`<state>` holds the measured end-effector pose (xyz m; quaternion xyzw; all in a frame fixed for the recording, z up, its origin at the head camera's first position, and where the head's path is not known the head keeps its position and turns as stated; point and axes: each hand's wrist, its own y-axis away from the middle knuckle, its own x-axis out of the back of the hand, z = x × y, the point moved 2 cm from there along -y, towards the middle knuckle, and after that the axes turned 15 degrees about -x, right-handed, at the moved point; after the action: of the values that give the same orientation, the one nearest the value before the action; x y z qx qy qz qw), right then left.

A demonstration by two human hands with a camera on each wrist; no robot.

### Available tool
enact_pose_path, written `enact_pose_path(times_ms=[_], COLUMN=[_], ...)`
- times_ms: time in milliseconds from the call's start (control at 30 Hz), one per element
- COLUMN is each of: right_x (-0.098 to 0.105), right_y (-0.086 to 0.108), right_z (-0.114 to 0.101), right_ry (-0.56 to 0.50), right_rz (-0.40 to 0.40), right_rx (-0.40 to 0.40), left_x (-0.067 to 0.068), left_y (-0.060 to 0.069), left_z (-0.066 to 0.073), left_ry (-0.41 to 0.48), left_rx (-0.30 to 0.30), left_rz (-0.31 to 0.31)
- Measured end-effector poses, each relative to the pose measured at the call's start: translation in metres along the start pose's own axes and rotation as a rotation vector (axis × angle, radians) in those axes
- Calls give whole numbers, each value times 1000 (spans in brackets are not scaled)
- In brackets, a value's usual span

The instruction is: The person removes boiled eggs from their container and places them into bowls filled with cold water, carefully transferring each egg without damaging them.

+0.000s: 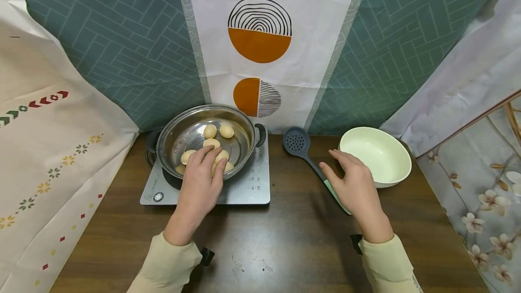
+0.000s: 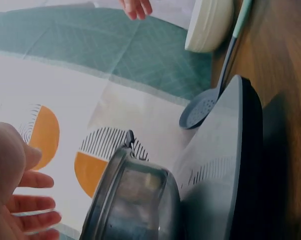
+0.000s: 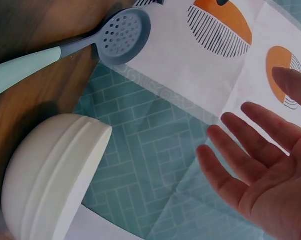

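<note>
"Where are the eggs (image 1: 211, 142)?"
"In the pan (image 1: 236, 147), on the hotplate (image 1: 244, 197)."
"And the left grip (image 1: 202, 183)?"
"Above them, empty, thumb and fingers loosely apart."
"The right grip (image 1: 359, 187)?"
"Also wide and empty, near the skimmer (image 1: 300, 146) and bowl (image 1: 378, 155) on the table (image 1: 285, 248)."

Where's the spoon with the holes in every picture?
Head: the spoon is right of the middle, left of the bowl.
Left wrist: upper right, slanting up past the bowl.
Right wrist: upper left, above the bowl.
Shared landmark: the bowl, in all three.
</note>
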<state>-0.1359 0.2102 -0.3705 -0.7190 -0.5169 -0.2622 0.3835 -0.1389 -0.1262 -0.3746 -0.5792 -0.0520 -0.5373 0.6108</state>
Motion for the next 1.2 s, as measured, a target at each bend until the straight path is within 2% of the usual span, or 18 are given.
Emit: enact_pose_path(times_ms=[267,533,700,900,1033,1200], right_x=[-1,-12,-25,-38,-46,-55], right_y=[1,8,10,12,11,12], right_z=[4,23,42,65,77,84], right_ry=[13,41,102,188,240,271], right_rz=[-4,-57,-125,-246,-331,-367], right_rx=[-49,-101,-152,-277,-348,-348], left_x=[-6,-24,-35,-44,-49,-51], left_y=[0,15,24,35,39,41], left_z=[13,27,29,27,24,21], left_ry=[103,192,150,103,82,65], left_rx=[-100,-196,-212,-241,-263,-266], left_rz=[-35,-113,-195,-290,-326,-342])
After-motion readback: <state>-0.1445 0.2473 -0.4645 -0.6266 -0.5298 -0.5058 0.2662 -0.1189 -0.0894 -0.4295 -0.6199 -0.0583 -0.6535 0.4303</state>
